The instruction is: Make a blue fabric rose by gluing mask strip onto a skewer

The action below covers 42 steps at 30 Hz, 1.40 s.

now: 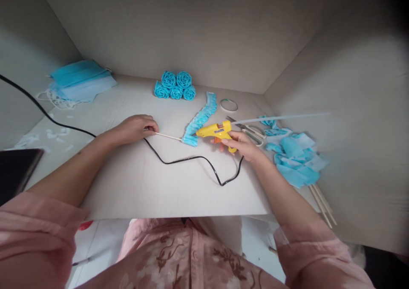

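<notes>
Between the closed fingers of my left hand (137,127) is one end of a thin wooden stick (168,135). The stick's other end meets the lower end of a ruffled blue strip (203,116), which lies on the table in a slanting curve. My right hand (239,146) is wrapped round a yellow glue gun (217,131), its nozzle pointing left at the strip's lower part. Whether the nozzle touches the strip I cannot tell. A long translucent glue stick (281,117) juts from the gun's back. Scissors (254,131) lie just behind my right hand, partly hidden by the gun.
Several rolled blue flowers (175,85) are stacked at the back. Blue face masks (79,78) lie at back left, white scraps (54,135) nearer. A tape ring (228,105), blue scraps (297,157) and wooden sticks (322,206) are on the right. A black cord (182,159) crosses the table (166,191).
</notes>
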{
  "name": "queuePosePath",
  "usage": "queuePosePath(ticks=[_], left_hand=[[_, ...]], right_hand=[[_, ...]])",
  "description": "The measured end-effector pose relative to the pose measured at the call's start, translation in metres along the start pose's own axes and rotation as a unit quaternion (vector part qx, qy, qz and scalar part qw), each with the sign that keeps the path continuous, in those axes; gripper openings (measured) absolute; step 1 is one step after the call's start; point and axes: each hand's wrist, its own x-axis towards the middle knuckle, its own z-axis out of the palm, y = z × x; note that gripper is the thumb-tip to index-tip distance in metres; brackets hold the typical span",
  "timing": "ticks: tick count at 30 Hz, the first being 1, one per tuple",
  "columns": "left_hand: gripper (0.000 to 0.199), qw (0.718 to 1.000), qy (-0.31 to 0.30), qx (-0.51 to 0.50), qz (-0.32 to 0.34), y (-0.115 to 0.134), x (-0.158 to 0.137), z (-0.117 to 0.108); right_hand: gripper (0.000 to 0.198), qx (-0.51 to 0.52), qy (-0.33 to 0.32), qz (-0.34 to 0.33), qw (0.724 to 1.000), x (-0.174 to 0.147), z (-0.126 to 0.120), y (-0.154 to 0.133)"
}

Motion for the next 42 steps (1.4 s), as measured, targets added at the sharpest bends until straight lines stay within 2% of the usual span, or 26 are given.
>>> queuePosePath(ticks=[10,16,20,24,28,34,39,42], left_hand=[[0.024,1.0,-0.004,0.009,0.007,0.001,0.0,-0.001],[0.026,1.0,-0.007,0.008,0.016,0.001,0.0,-0.002],[0.026,1.0,-0.009,0.005,0.017,0.001,0.001,-0.002],[0.026,1.0,-0.002,0.002,0.021,0.001,0.001,0.0],[0.027,1.0,0.008,0.0,0.026,0.002,0.001,0.002],[0.032,0.999,0.03,-0.028,0.035,0.004,0.0,0.005],[0.033,0.998,0.029,-0.05,0.037,0.002,0.001,0.006],[0.033,0.997,0.025,-0.062,0.032,0.001,0.002,0.005]], right_hand=[[0.039,-0.04,-0.009,-0.013,0.999,0.001,0.006,0.0],[0.041,-0.118,-0.024,-0.015,0.993,0.002,0.005,0.0],[0.039,-0.126,-0.023,-0.022,0.992,-0.002,-0.005,-0.003],[0.041,-0.087,0.013,-0.022,0.996,-0.006,-0.012,-0.001],[0.043,-0.043,0.02,-0.025,0.999,-0.004,-0.004,0.0],[0.039,-0.114,-0.008,-0.005,0.993,0.0,0.007,-0.005],[0.033,-0.151,0.004,-0.021,0.988,-0.004,-0.007,-0.005],[0.038,-0.128,0.026,-0.027,0.991,-0.007,-0.015,-0.002]])
